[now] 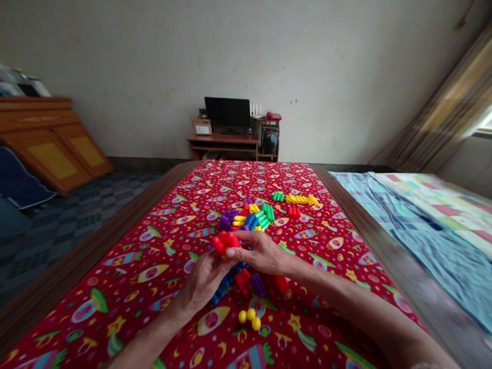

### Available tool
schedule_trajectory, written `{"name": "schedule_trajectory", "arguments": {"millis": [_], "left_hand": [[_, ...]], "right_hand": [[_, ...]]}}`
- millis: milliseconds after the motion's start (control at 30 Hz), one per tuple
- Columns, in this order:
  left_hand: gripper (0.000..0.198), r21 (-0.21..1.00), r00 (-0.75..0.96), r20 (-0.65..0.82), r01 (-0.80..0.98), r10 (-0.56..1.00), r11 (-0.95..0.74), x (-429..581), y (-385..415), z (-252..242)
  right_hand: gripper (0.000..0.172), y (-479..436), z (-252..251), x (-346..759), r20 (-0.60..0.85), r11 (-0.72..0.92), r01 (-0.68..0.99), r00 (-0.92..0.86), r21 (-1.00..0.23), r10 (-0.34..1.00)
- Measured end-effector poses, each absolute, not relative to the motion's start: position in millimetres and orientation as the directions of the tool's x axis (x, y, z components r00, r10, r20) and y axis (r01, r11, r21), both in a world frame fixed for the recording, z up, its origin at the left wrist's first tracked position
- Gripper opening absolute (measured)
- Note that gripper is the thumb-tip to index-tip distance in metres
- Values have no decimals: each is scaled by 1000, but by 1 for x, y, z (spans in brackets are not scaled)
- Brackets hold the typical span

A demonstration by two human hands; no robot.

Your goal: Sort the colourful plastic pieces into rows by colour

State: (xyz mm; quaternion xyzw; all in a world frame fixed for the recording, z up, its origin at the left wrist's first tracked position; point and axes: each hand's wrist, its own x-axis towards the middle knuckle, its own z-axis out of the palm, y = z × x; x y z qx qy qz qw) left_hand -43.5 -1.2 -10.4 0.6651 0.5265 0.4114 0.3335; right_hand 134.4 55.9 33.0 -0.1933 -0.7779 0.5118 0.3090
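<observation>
Both hands meet over the middle of the table around a red plastic block [226, 243]. My left hand [205, 277] grips it from below and the left, fingers closed. From the right, my right hand [261, 251] pinches the same block between thumb and fingers. Just beyond the hands lies a pile of purple, yellow, blue and green blocks [251, 221]. Blue blocks [221, 292], a red block [242, 281] and a purple block [257, 285] lie beneath and beside the hands. Nearer me is a yellow piece with round knobs [250, 318].
A red patterned cloth [134, 307] covers the table. Toward the back right lie a yellow row of blocks [302, 199], a green block [278, 197] and a red block [294, 211]. Beyond stands a desk with a monitor [228, 114]; a bed [434, 230] is at right.
</observation>
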Motion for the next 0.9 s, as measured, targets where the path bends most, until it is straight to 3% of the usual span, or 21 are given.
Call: {"name": "schedule_trajectory", "arguments": {"millis": [100, 200, 300, 400, 533, 567, 633, 700, 733, 800, 900], "left_hand": [[30, 889, 268, 117, 400, 956, -221, -42, -8, 0], [26, 931, 491, 10, 312, 871, -187, -39, -15, 10], [26, 976, 557, -1, 181, 830, -121, -34, -18, 14], [36, 999, 611, -11, 34, 791, -12, -30, -20, 9], [41, 997, 661, -65, 69, 748, 26, -28, -20, -3], [40, 995, 641, -63, 99, 765, -1, -28, -19, -5], [38, 982, 492, -15, 173, 870, -81, -29, -15, -7], [35, 936, 217, 115, 304, 969, -179, -33, -7, -8], [33, 893, 80, 207, 391, 975, -222, -36, -3, -8], [30, 773, -73, 388, 568, 919, -281, -42, 6, -9], [28, 604, -36, 510, 726, 860, -328, -52, 18, -16]], "right_hand": [[47, 61, 44, 144, 195, 262, -42, -783, -964, 590], [55, 65, 59, 155, 133, 147, -77, -896, -986, 424], [60, 62, 68, 160, 116, 219, -48, -943, -974, 311], [60, 61, 66, 157, 188, 299, -72, -906, -952, 380], [63, 78, 69, 166, 344, 333, -153, -677, -930, 651], [61, 87, 73, 173, 378, 388, -116, -587, -915, 716], [49, 106, 81, 196, 437, 526, 120, -423, -842, 794], [35, 127, 87, 225, 469, 560, 511, -309, -652, 827], [27, 136, 86, 239, 459, 501, 689, -268, -524, 847], [17, 154, 78, 264, 321, 356, 883, -256, -307, 912], [19, 171, 57, 286, 78, 227, 966, -218, -123, 973]]}}
